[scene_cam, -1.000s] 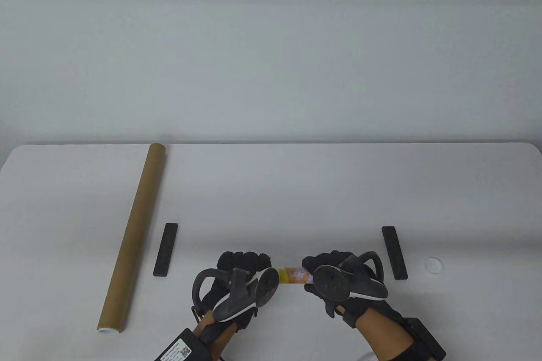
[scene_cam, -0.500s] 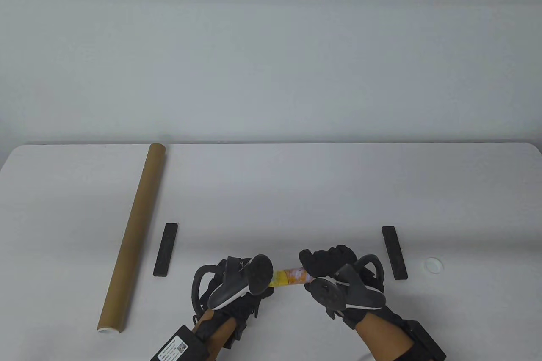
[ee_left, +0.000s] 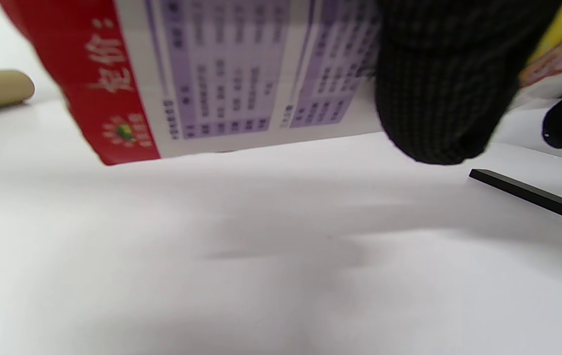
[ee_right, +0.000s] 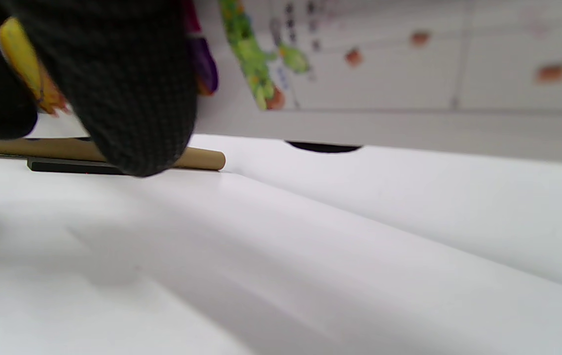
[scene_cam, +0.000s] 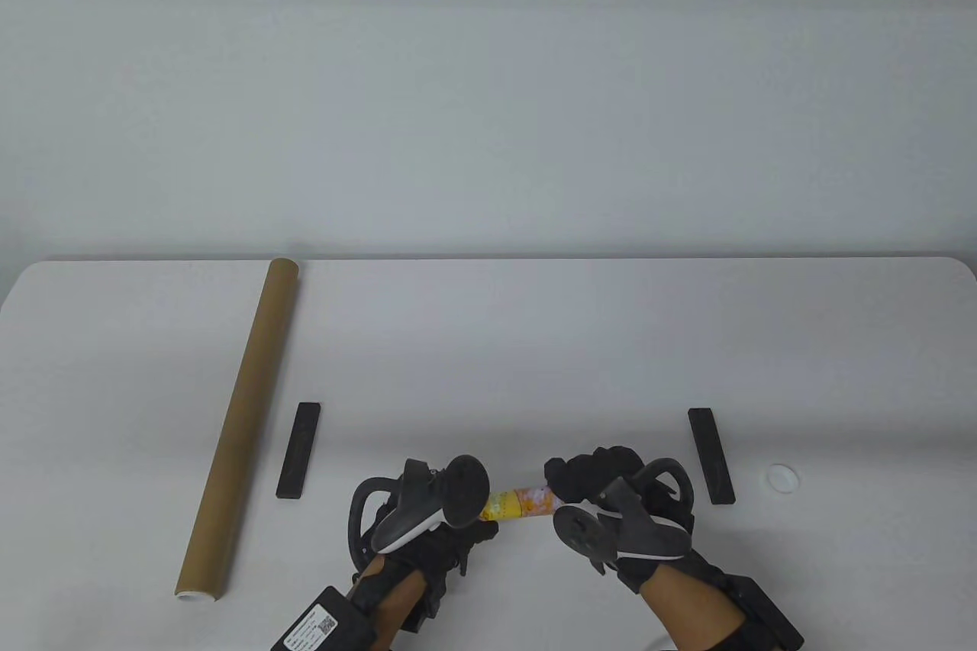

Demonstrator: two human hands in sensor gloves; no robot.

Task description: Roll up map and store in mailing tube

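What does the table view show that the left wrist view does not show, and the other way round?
Only the table view shows both hands, the left hand and the right hand, gripping the rolled map at its two ends, the whole mailing tube, and a white cap on the table's right side. Only the left wrist view shows the map's printing up close: a red border and purple tables of small text. Both show the map, one end of the tube, the two black bars and the white table.

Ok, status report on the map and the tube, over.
Left hand and right hand both grip the rolled map. Mailing tube lies untouched at table's left. Black bar sits between map and tube.
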